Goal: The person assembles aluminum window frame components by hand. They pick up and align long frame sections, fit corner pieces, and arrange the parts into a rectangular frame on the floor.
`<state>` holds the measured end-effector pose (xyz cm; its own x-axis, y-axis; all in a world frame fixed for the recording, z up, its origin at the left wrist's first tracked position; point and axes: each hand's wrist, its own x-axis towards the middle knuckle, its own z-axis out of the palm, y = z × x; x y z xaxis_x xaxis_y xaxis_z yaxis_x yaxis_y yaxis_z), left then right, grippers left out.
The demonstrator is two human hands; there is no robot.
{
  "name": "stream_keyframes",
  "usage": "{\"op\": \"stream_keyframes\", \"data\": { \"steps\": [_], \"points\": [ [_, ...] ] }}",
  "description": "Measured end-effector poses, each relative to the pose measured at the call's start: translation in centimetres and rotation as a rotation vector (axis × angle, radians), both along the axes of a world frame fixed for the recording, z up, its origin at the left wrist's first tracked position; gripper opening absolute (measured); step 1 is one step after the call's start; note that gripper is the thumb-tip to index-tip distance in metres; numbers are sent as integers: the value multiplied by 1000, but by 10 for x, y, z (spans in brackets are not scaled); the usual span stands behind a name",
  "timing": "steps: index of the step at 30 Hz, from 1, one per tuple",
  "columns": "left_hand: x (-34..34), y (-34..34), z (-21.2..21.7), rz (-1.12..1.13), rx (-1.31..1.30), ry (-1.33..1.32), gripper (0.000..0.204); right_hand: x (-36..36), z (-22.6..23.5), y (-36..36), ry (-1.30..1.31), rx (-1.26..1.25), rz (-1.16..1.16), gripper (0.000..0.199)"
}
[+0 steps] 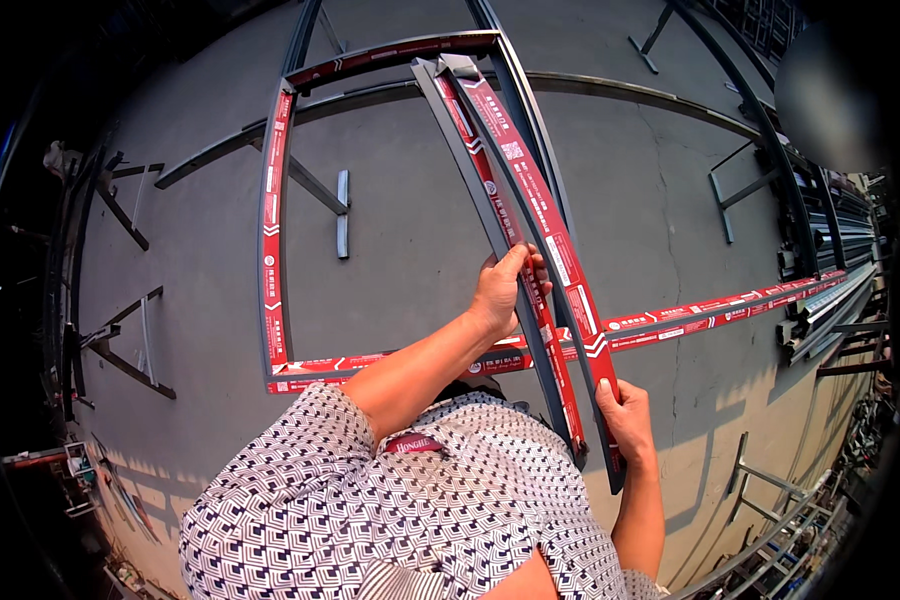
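Note:
Two long dark grey metal profiles with red printed film slant across the middle of the view, side by side, their far ends close together. My left hand (508,290) is closed round the left profile (488,188) at about mid-length. The right profile (547,218) has my right hand (625,415) closed on it near its near end, thumb on top. Beneath both lies a large frame (272,240) of similar red-filmed profiles, with its near rail (715,309) running out to the right.
Long metal bars (660,98) and splayed metal stands (342,215) lie under and around the frame on the grey floor (390,220). Stacked metal lengths (828,315) fill the right side. More stands (130,345) are at the left, and a welded rack (790,540) is at the lower right.

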<state>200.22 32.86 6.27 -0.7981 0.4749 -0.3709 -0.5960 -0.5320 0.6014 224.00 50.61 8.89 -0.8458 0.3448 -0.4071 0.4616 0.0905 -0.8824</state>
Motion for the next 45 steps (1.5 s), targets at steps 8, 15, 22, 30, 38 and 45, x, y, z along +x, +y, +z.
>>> {"op": "stream_keyframes", "data": {
  "steps": [8,15,22,30,38,45],
  "points": [
    [-8,9,3,57,23,16,21,-39,20,25,-6,-12,124,31],
    [5,8,-8,130,139,-70,23,-83,32,52,254,-29,-202,23],
    [1,17,-7,122,121,-41,26,-78,22,53,80,147,1,23],
    [-3,18,-4,156,55,-37,23,-83,15,52,44,264,62,34],
    [-23,1,6,192,90,12,20,-83,26,63,23,514,79,35],
    [-27,3,21,191,62,39,18,-75,27,63,43,429,167,41]
  ]
}}
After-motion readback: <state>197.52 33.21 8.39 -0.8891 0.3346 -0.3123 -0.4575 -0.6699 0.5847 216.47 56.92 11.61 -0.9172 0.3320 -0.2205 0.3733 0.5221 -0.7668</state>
